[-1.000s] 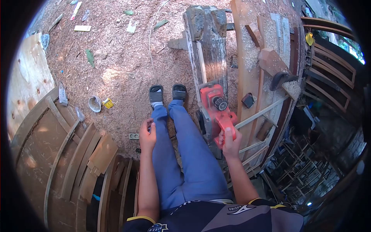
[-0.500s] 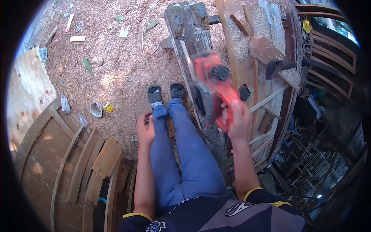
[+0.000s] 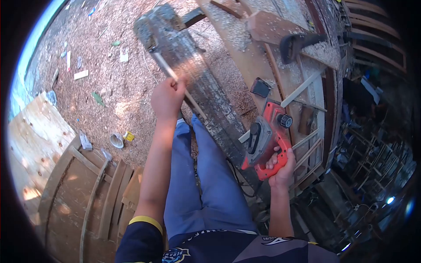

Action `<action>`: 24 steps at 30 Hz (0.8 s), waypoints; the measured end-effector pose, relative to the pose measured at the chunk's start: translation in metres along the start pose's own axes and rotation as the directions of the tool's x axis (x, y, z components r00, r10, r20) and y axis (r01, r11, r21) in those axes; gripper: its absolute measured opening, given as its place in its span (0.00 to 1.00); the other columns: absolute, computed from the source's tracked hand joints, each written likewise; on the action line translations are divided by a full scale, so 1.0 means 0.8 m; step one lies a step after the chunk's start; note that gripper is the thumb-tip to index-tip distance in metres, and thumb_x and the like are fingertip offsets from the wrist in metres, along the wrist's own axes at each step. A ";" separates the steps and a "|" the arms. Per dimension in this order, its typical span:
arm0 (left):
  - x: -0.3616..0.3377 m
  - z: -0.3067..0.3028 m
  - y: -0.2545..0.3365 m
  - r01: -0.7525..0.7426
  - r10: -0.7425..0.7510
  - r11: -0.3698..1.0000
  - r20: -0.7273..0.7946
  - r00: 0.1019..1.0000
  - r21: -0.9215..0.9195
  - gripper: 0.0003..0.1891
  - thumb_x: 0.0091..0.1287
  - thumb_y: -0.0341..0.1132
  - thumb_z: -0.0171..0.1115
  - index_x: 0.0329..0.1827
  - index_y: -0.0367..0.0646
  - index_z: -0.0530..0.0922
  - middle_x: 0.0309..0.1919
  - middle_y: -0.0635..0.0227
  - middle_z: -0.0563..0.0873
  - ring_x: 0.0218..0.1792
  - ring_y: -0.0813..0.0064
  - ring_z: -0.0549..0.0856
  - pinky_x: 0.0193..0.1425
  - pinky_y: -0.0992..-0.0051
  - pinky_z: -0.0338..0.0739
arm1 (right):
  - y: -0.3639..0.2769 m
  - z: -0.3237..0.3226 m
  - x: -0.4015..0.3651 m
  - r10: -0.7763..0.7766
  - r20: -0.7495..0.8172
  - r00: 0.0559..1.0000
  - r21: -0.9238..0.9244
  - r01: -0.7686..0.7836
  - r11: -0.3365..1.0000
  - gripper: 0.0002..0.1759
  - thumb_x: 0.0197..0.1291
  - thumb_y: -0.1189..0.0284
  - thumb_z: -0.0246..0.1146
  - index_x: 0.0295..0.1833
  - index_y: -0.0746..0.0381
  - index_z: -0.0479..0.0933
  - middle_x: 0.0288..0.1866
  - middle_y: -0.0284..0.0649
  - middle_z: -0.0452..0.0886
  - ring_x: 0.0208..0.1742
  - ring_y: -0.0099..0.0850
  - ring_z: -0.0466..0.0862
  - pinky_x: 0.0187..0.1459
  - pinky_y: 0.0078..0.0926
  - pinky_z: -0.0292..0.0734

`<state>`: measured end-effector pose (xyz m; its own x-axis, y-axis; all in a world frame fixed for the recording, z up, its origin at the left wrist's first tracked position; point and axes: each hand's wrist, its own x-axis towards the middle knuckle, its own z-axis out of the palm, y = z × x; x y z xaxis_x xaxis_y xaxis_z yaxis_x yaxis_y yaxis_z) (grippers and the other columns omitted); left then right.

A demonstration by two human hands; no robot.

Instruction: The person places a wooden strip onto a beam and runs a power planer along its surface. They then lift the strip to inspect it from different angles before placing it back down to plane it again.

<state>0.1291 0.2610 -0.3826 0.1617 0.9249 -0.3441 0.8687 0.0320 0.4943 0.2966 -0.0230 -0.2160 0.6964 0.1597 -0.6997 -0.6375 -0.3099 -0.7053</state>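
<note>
Clearly, left hand (image 3: 168, 101) pinches wooden strip (image 3: 195, 105); right hand (image 3: 284, 170) grips planer (image 3: 271, 135); shirt (image 3: 212, 244) reads "PERAN"

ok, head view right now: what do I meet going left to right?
Plywood sheet → white cup → yellow packet → left hand → red planer → wooden frames. Overlapping items left out.

We see a smooth plastic red-and-grey power planer (image 3: 272, 127), a long grey wooden beam (image 3: 215, 98), rough and matt, and a slim pale wooden strip (image 3: 195, 104).
</note>
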 end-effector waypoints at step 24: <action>-0.111 0.068 0.097 0.271 -0.312 0.517 0.116 0.943 -0.812 0.21 0.79 0.45 0.60 0.27 0.41 0.78 0.20 0.73 0.78 0.22 0.83 0.76 0.31 0.78 0.71 | 0.078 -0.125 0.090 0.199 -0.261 0.945 0.437 -0.068 0.897 0.24 0.77 0.51 0.47 0.53 0.62 0.73 0.26 0.33 0.69 0.24 0.25 0.71 0.31 0.29 0.71</action>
<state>0.2073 0.1609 -0.3570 -0.0643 0.8185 -0.5710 0.1132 0.5744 0.8107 0.3402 -0.1246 -0.2987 0.6172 -0.1551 -0.7714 -0.7631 0.1210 -0.6349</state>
